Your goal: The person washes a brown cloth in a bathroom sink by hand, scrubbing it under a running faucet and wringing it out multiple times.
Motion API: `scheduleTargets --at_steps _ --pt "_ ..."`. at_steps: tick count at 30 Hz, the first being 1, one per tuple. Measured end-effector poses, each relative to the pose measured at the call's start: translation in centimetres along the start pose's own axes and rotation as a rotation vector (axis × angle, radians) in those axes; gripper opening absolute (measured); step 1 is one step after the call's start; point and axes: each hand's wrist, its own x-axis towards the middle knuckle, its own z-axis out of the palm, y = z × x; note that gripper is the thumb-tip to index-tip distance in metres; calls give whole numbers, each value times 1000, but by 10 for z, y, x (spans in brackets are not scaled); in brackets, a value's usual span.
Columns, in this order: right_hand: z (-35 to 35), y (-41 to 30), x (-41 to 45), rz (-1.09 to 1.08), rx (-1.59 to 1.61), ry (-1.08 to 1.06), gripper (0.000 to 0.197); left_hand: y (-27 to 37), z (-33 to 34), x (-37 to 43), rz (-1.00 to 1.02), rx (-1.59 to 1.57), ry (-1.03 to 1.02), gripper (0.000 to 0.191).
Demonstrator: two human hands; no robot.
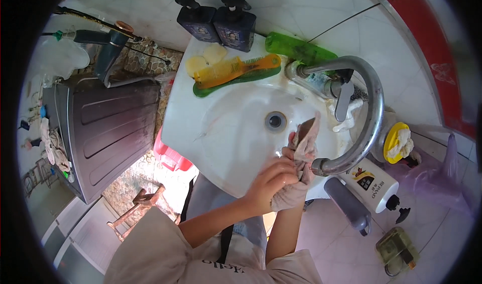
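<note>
Over the front right of the white washbasin (222, 133), both hands meet at a wet, beige-pink cloth (290, 199). My left hand (275, 180) is closed on the cloth from the left side, its fingers slightly blurred. The cloth wraps much of my right hand (290, 144), which grips it from below; only some fingertips show. One end of the cloth sticks up towards the drain (276, 121) and has a brownish inner face. Just right of the hands is the mouth of the curved metal faucet (371, 122); no water stream can be made out.
On the basin's back rim lie an orange comb (222, 73), a green comb (211, 89) and a green bottle (297, 48), beside two dark pump bottles (235, 28). At right are a white pump bottle (371, 184) and grey bottle (348, 205). A grey washing machine (115, 118) stands left.
</note>
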Motion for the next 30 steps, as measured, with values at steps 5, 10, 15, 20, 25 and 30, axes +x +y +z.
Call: scheduleTargets --at_steps 5,10,15,20,25,30 --pt "-2 -24 -19 -135 -341 8 45 -10 -18 29 -203 115 38 50" --pt "17 -39 -17 105 -762 1 41 -31 -30 41 -452 -528 -576 51" --pt "35 -36 -6 437 -1010 26 56 -45 -23 31 -451 -714 -328 25" --pt "34 -18 -2 102 -631 89 65 -41 -15 39 -144 -122 -78 29" --pt "20 19 -6 -76 -126 68 45 -21 7 25 -223 -55 15 38" --pt "8 20 1 -182 -17 183 20 -3 -11 25 -296 640 -702 81"
